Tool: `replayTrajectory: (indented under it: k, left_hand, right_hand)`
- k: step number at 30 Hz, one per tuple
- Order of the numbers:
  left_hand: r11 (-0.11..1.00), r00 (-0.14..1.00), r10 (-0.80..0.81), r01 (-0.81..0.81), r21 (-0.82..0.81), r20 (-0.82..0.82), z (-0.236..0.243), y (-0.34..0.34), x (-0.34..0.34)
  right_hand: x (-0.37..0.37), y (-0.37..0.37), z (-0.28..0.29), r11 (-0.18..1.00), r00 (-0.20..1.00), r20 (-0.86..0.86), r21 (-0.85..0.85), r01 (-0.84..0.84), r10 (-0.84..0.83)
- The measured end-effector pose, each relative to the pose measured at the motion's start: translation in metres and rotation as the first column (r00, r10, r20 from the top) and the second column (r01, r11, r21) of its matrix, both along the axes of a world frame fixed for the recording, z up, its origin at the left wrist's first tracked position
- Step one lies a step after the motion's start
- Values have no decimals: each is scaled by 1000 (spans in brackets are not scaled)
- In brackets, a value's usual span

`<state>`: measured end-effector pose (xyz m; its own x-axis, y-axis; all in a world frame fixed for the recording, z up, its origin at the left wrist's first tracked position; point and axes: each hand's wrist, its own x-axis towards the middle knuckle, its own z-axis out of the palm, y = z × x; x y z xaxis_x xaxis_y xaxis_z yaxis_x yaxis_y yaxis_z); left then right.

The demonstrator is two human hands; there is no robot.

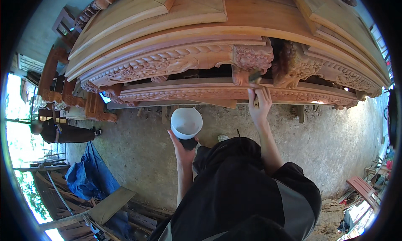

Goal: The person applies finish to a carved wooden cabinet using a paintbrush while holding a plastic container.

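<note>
In my right hand (260, 103) is a paintbrush (254, 77), its dark bristles up against a carved corner leg (241, 77) of a large reddish wooden piece of furniture. The fingers are wrapped round its handle. My left hand (183, 152) holds up a white plastic tub (186, 134) from below, in front of the furniture and lower than its edge. Something dark lies between the tub and my palm; I cannot make out what. The tub's inside looks pale, and its contents are unclear. Carved flowers and scrolls cover the apron (167, 63) left of the leg.
Thick wooden panels (197, 15) lie on top of the furniture. Other carved wooden pieces (94, 105) stand at the left, near a person in dark clothes (63, 131). A blue tarp (90, 174) and boards are at lower left; a reddish slatted piece (363, 189) is at lower right.
</note>
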<state>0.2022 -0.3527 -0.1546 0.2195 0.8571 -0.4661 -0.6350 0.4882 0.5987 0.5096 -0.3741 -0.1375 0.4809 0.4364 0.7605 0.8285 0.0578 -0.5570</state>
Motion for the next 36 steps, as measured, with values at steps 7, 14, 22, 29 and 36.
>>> replayTrajectory:
  k: [7,14,22,29,36]
  left_hand:
    - [1000,999,-30,31,-4,16,-4,0,0]
    - [1000,1000,-16,16,-15,8,-5,-1,-2]
    - [1000,1000,-19,19,-16,20,2,0,3]
    - [999,999,-32,32,14,-10,2,-2,3]
    - [1000,1000,-17,17,22,-3,3,-1,5]
  right_hand:
    - [-2,-3,3,1000,1000,11,17,27,-27]
    - [5,-7,-1,999,999,-45,54,-2,5]
    - [8,-9,1,994,972,-215,-26,-102,94]
    - [4,-5,8,958,939,-215,-47,-283,267]
    - [-7,9,7,1000,993,-120,-13,-13,11]
